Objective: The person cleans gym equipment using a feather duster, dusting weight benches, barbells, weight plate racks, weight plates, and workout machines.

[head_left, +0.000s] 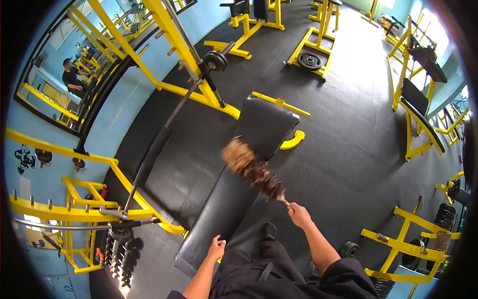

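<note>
Feather duster (259,174), blurred, above or on the black weight bench (215,212), can't tell if touching; right hand (299,215) closed round its handle at the near end. Left hand (216,247) partly open, fingers loosely curled, nothing seen in it, by the bench's near end. Padded barbell (153,155) left, small plates (350,249) near right.

no legible words or numbers, pale sheet (25,187) on blue wall (124,107) — too small to read
</note>
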Action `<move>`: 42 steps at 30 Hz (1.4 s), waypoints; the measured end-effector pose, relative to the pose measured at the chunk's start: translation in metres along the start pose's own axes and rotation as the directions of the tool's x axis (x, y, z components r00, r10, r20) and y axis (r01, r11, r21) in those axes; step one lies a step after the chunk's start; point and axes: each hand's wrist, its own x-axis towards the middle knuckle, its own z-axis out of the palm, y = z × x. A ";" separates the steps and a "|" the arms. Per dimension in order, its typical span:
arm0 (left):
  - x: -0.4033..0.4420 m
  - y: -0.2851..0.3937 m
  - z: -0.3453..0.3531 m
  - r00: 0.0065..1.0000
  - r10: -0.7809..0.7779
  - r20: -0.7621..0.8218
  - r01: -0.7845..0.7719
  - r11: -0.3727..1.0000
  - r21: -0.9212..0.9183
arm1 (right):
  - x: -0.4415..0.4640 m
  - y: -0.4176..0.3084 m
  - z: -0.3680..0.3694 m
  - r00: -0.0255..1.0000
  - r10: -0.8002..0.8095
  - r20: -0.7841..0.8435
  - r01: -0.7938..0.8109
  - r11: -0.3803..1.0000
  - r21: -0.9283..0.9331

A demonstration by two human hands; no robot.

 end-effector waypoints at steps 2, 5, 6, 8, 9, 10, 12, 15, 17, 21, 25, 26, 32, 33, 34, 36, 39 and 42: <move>0.017 0.022 0.004 0.999 0.035 0.000 -0.035 0.998 -0.049 | 0.010 -0.020 -0.014 0.987 -0.010 0.161 0.043 0.978 -0.203; 0.032 0.068 0.001 0.997 0.071 -0.025 -0.074 0.979 -0.189 | 0.032 -0.032 -0.016 0.979 -0.076 0.187 0.126 0.954 -0.273; 0.039 0.079 0.003 0.997 0.069 -0.026 -0.073 0.977 -0.199 | 0.045 -0.034 -0.021 0.979 -0.078 0.190 0.131 0.950 -0.282; 0.049 0.099 0.001 0.997 0.077 -0.028 -0.082 0.954 -0.288 | 0.075 -0.039 -0.025 0.993 0.070 0.090 -0.039 0.951 -0.308; 0.059 0.103 0.002 0.993 0.110 -0.033 -0.115 0.948 -0.296 | 0.088 -0.039 -0.026 0.996 0.084 -0.035 -0.090 0.973 -0.214; 0.066 0.107 0.001 0.994 0.107 -0.030 -0.111 0.949 -0.294 | 0.105 -0.035 -0.024 0.986 0.089 -0.140 -0.106 0.987 -0.117; 0.084 0.120 0.001 0.990 0.140 -0.033 -0.144 0.945 -0.294 | 0.140 -0.036 -0.026 0.968 0.075 -0.238 -0.071 0.997 0.024; 0.111 0.144 -0.002 0.997 0.080 -0.009 -0.079 0.952 -0.295 | 0.175 -0.046 -0.052 0.998 -0.019 -0.063 0.010 0.990 -0.143; 0.121 0.161 -0.004 1.000 0.001 0.023 0.007 0.947 -0.320 | 0.193 -0.061 -0.070 0.991 -0.013 -0.134 -0.009 0.987 -0.159; 0.176 0.181 -0.005 0.997 0.076 0.029 -0.067 0.972 -0.227 | 0.241 -0.069 -0.078 0.969 0.020 -0.246 -0.042 0.996 -0.083; 0.204 0.246 -0.016 0.995 0.090 0.032 -0.080 0.970 -0.228 | 0.267 -0.078 -0.110 0.992 0.025 -0.124 -0.045 0.985 -0.166; 0.215 0.259 -0.014 0.995 0.091 0.038 -0.080 0.972 -0.222 | 0.274 -0.075 -0.115 0.992 0.033 -0.118 -0.058 0.973 -0.221; 0.254 0.357 0.007 0.978 0.203 0.044 -0.196 0.973 -0.121 | 0.326 -0.051 -0.151 0.944 0.300 -0.134 -0.314 0.945 -0.096; 0.257 0.377 0.011 0.978 0.201 0.051 -0.195 0.975 -0.104 | 0.337 -0.045 -0.166 0.938 0.330 -0.102 -0.341 0.933 -0.117; 0.261 0.399 0.016 0.981 0.187 0.054 -0.182 0.979 -0.086 | 0.346 -0.038 -0.179 0.937 0.337 -0.088 -0.346 0.932 -0.113; 0.280 0.438 0.032 0.977 0.209 0.041 -0.209 0.978 -0.015 | 0.374 -0.014 -0.196 0.946 0.307 -0.106 -0.319 0.938 -0.134; 0.321 0.506 0.057 0.940 0.342 0.007 -0.338 0.924 0.178 | 0.435 0.024 -0.215 0.950 0.309 0.049 -0.286 0.920 -0.267; 0.380 0.569 0.091 0.797 0.603 -0.045 -0.541 0.744 0.393 | 0.506 0.067 -0.219 0.917 0.283 0.280 -0.140 0.887 -0.440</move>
